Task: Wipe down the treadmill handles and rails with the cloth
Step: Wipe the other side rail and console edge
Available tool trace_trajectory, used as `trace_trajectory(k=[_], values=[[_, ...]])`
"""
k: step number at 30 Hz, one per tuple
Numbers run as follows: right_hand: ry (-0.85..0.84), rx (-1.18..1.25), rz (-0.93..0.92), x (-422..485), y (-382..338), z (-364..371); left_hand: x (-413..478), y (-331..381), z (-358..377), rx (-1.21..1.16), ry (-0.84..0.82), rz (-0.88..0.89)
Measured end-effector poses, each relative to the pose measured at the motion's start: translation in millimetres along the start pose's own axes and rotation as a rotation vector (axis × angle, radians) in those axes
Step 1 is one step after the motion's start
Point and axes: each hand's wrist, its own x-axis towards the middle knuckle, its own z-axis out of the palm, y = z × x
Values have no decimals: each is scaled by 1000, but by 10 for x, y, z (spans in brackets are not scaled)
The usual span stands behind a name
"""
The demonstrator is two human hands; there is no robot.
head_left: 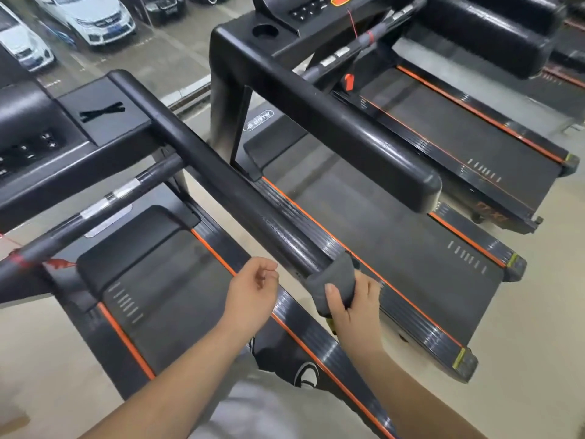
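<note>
A long black padded handrail [221, 175] of the nearest treadmill runs from the console at upper left down to the lower middle. A dark grey cloth [332, 280] is wrapped over the rail's near end. My right hand [354, 302] grips the cloth around that end, thumb on top. My left hand [253, 289] hovers just left of the rail with its fingers loosely curled, holding nothing. A thinner front handlebar [95, 210] with silver sensor patches crosses at the left.
A second treadmill stands to the right with its own thick black handrail [332, 122] and a third lies beyond. Orange-edged running decks [380, 223] lie below. Beige floor surrounds the machines. Parked cars [91, 17] show through the window at top left.
</note>
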Motion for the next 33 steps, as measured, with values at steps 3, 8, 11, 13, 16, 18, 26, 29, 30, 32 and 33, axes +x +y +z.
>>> trace_trajectory(k=[3, 8, 11, 13, 16, 18, 26, 29, 30, 32, 33], values=[[139, -272, -169, -49, 59, 122, 17, 23, 7, -11, -9, 1], [62, -867, -580, 246, -296, 230, 226, 53, -86, -52, 17, -18], [-66, -1006, -571, 534, -656, 465, 422, 77, -239, -62, 63, -31], [-94, -1041, -559, 692, -872, 657, 580, 97, -378, -88, 111, -44], [-105, -1084, -552, 944, -1167, 960, 811, 109, -620, -127, 166, -59], [-109, -1084, -544, 1127, -1389, 1172, 938, 112, -779, -134, 191, -75], [-98, -980, -510, 1834, -2278, 1858, 1548, 83, -1283, -100, 168, -140], [-96, -942, -498, 2062, -2524, 2095, 1630, 56, -1422, -36, 155, -138], [-99, -915, -494, 2138, -2595, 2159, 1642, 56, -1474, -34, 152, -140], [-144, -842, -467, 2289, -2692, 2232, 1650, 64, -1573, -43, 145, -146], [-173, -799, -450, 2346, -2712, 2232, 1641, 56, -1614, -39, 143, -153]])
